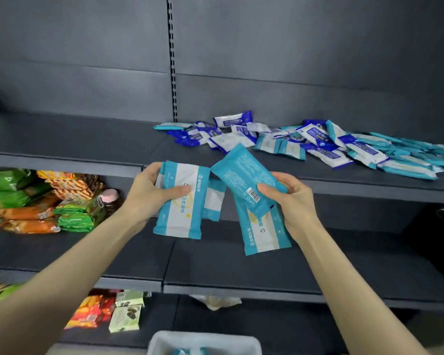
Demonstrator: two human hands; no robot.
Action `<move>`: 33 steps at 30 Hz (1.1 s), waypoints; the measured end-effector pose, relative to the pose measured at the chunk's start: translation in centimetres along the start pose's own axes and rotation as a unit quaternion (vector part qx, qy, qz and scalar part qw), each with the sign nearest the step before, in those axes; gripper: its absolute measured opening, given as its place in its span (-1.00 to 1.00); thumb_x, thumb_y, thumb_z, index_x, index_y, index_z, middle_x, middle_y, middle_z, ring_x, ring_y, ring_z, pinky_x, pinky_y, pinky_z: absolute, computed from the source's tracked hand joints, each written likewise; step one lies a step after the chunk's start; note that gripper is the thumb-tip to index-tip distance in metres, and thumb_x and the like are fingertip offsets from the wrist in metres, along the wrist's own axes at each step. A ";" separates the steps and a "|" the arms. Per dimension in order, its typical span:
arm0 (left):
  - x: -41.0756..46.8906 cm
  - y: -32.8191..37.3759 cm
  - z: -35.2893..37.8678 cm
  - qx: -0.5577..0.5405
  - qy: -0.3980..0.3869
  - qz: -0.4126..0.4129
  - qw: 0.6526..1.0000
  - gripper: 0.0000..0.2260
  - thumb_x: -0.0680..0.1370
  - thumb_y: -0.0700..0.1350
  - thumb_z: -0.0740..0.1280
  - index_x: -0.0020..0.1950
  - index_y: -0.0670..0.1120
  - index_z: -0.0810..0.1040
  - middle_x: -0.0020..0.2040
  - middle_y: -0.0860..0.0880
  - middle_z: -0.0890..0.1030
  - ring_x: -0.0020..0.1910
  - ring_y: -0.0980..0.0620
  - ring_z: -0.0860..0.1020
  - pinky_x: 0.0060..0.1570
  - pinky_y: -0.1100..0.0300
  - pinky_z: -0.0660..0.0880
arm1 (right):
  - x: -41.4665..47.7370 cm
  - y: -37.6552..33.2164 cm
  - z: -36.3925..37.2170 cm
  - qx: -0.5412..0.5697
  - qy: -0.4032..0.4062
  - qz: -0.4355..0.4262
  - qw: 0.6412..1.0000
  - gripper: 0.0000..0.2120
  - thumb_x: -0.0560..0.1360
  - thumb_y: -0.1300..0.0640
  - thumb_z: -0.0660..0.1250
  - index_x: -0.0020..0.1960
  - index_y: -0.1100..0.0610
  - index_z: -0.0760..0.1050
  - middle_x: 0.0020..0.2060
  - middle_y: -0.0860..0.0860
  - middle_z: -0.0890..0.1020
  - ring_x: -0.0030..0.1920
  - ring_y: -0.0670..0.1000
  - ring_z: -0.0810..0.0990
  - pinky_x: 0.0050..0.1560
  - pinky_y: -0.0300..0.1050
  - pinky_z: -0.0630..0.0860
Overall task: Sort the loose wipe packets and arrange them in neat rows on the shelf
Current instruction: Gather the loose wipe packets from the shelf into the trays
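Head view: the left grip [151, 193] clasps a small stack of teal packets [180, 213], thumb across the front one, held in the air just before the shelf [87, 139] edge. The right grip [292, 201] grasps two more: a barcode packet [241, 172] tilted across a second packet [264, 234] that hangs below. A loose pile [305, 144] of teal and blue packets lies on the shelf's right half. Snack bags [36, 201] sit on the lower shelf [113, 252], at left.
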State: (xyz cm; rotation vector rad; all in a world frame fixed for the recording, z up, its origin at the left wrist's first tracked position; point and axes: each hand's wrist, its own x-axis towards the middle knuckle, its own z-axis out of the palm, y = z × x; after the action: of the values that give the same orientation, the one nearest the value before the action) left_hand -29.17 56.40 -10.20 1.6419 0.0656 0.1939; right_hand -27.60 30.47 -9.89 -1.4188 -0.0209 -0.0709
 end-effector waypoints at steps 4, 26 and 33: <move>-2.4 -5.6 -3.3 0.036 -0.015 -0.059 0.997 -0.52 0.34 -0.25 0.52 0.20 -0.09 0.45 0.04 -0.07 0.66 -0.10 -0.04 0.67 -0.05 -0.07 0.60 | -3.6 4.9 1.5 -0.041 -0.016 0.046 0.998 -0.74 0.37 0.26 0.50 0.03 0.12 0.57 -0.14 -0.02 0.71 -0.19 0.01 0.70 -0.35 -0.21 0.56; -10.8 -50.9 0.2 0.172 -0.058 -0.346 0.920 -0.68 0.40 -0.17 0.50 0.07 -0.09 0.45 -0.11 0.04 0.57 -0.13 0.05 0.56 -0.19 0.29 0.50 | -10.3 50.7 -2.4 -0.164 0.037 0.364 0.916 -0.77 0.33 0.36 0.51 -0.06 0.20 0.59 -0.16 0.10 0.68 -0.20 0.05 0.67 -0.19 -0.08 0.61; -11.9 -60.7 0.4 0.216 -0.081 -0.387 0.893 -0.58 0.38 -0.20 0.51 0.16 -0.14 0.42 -0.04 -0.03 0.57 -0.02 -0.11 0.56 -0.09 0.07 0.52 | -10.6 60.8 -4.1 -0.264 0.014 0.363 0.893 -0.75 0.35 0.35 0.50 0.01 0.22 0.58 -0.18 0.03 0.63 -0.24 -0.02 0.63 -0.30 -0.28 0.56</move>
State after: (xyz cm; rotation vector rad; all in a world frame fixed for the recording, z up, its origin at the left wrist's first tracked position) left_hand -36.27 59.07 -71.56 1.9359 0.6648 -0.6097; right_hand -34.56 35.91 -71.14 -1.8836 0.5940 0.5633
